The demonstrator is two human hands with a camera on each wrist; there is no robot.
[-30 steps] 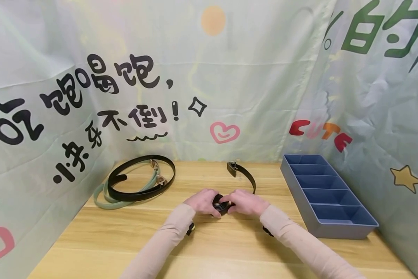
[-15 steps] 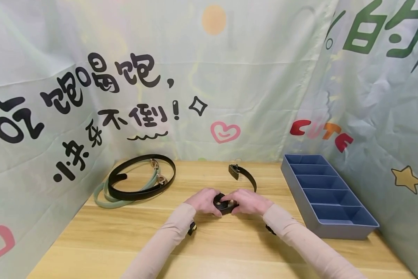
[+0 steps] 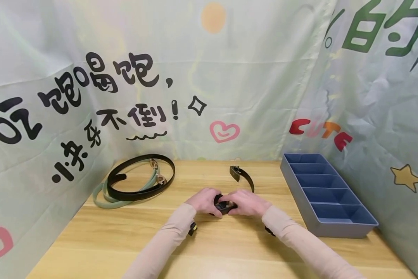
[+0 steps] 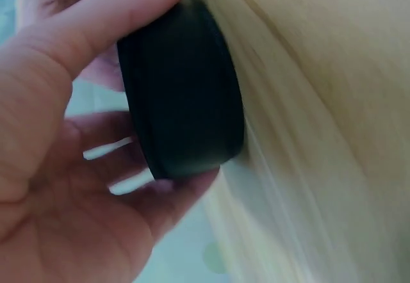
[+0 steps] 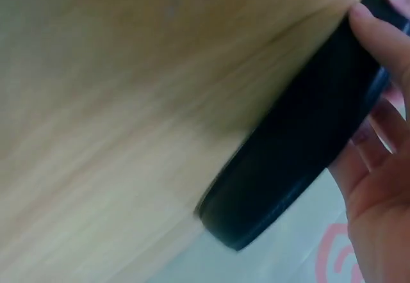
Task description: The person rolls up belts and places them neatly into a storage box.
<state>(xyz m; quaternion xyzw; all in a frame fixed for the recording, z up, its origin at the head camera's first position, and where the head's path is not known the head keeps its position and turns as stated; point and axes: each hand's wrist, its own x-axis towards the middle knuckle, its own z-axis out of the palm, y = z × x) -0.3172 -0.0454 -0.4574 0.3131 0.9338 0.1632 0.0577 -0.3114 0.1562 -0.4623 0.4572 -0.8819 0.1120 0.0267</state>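
A black belt (image 3: 225, 209), part of it wound into a coil, stands on edge on the table between the two hands. On the coil's left side my left hand (image 3: 204, 201) grips it; the left wrist view has the thumb over the top and fingers around the coil (image 4: 182, 94). My right hand (image 3: 249, 202) holds the belt's right side, its thumb against the band (image 5: 295, 129) in the right wrist view. Behind the right hand the unwound strap (image 3: 248, 179) curves back to a buckle (image 3: 235, 173). Fingers partly hide the coil's inside.
At the back left, a loosely looped black belt (image 3: 139, 195) lies over a pale green belt (image 3: 104, 202), with metal buckles among them. A blue-grey divided box (image 3: 301, 201) stands on the right. Printed cloth (image 3: 251, 93) walls surround the wooden table (image 3: 209, 248).
The buckle end has slid slightly toward the hands. My right hand has shifted a little to the right while both hands keep hold of the coiled belt.
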